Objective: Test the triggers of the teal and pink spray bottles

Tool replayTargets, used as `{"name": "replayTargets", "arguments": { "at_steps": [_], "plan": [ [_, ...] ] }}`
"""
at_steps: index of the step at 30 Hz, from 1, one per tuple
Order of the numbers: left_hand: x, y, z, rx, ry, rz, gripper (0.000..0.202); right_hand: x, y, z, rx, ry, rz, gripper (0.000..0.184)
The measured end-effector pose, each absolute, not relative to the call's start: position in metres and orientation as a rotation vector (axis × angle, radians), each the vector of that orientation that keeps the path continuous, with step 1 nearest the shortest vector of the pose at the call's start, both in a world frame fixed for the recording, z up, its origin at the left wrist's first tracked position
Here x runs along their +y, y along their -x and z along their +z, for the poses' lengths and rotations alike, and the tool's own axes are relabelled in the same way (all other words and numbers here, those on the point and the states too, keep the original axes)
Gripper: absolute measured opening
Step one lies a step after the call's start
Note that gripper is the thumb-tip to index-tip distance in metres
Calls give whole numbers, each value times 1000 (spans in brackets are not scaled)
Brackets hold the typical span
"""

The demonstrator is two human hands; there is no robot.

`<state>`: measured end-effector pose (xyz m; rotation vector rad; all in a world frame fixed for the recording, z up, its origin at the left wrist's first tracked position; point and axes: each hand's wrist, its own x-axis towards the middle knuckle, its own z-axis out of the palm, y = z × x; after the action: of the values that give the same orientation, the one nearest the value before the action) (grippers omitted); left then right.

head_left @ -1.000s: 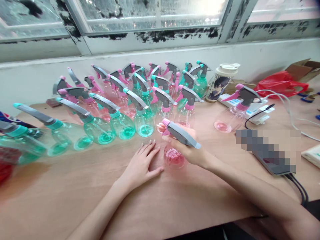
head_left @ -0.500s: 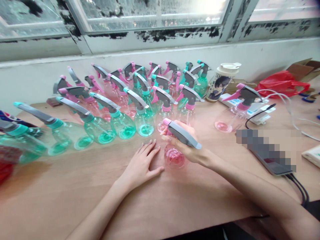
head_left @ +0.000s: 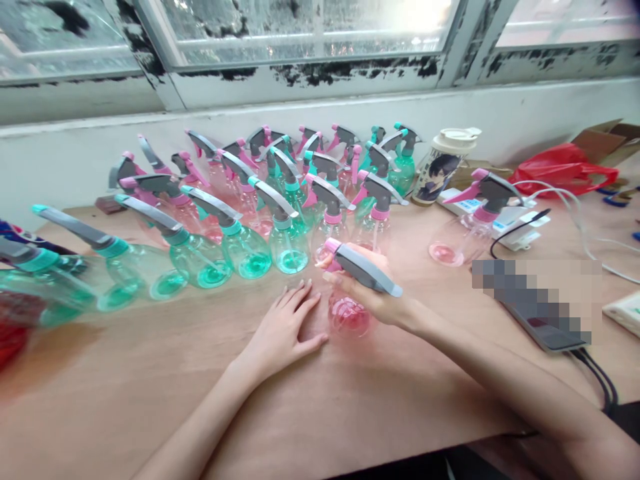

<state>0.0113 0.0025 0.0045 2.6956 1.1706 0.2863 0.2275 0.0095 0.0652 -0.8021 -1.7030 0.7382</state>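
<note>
Gripping hand: right hand (head_left: 380, 300) is closed around the pink spray bottle (head_left: 347, 317) at its head
Bottle place: stood on the table (head_left: 150, 387), near centre
Left hand (head_left: 283, 333): laid flat, open, just left of it

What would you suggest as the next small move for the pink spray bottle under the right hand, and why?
Probably nudge the pink spray bottle forward and right, beside the end pink bottle of the front row. The right hand grips its sprayer head, it stands on the table in front of the row, and the left hand lies flat beside it.
</note>
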Motion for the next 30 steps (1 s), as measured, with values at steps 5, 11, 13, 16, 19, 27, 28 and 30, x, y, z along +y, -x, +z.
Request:
{"name": "replayTargets", "arguments": {
  "at_steps": [5, 11, 13, 16, 19, 27, 28, 30],
  "plan": [
    [2, -12, 6, 1177, -2685, 276, 68, 9, -228, 54, -1662, 758, 793, 26],
    [3, -11, 6, 1169, -2677, 281, 68, 9, -229, 56, -1698, 776, 668, 24],
    [3, -11, 6, 1166, -2679, 275, 68, 9, -229, 57, -1703, 767, 666, 22],
    [2, -11, 6, 1170, -2689, 260, 70, 8, -228, 56, -1692, 772, 678, 22],
    [2, -11, 6, 1166, -2700, 260, 69, 8, -228, 55, -1681, 777, 704, 23],
    [2, -11, 6, 1169, -2683, 278, 68, 8, -228, 53, -1665, 773, 790, 27],
    [2, -11, 6, 1169, -2682, 277, 68, 8, -228, 54, -1664, 776, 788, 26],
    [2, -11, 6, 1169, -2681, 279, 69, 8, -228, 56, -1666, 778, 775, 24]
  ]
}}
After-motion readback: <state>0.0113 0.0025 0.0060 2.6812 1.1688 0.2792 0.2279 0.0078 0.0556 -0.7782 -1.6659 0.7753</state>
